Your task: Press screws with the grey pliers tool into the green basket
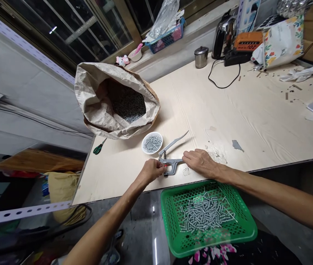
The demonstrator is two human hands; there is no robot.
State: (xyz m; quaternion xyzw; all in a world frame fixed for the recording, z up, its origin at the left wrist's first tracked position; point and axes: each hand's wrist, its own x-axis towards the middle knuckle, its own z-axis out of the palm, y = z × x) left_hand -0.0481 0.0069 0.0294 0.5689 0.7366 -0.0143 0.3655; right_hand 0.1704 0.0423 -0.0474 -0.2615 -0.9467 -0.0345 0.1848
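Grey snap-press pliers lie at the front of the table, their long upper lever raised and a dark coil spring showing near the pivot. My right hand is closed on the end of the lower handle. At the jaw end, the fingers of my left hand are pinched together beside a small red spot; what they hold is hidden. Just behind the pliers stands a white bowl of small silver metal pieces. Below the table edge, a green plastic basket holds many ribbed silver pieces, like springs or screws.
A large open sack of dark metal pieces stands at the back left. Green-handled scissors lie near the left edge. A metal canister, kettle, orange clock and black cable occupy the back right.
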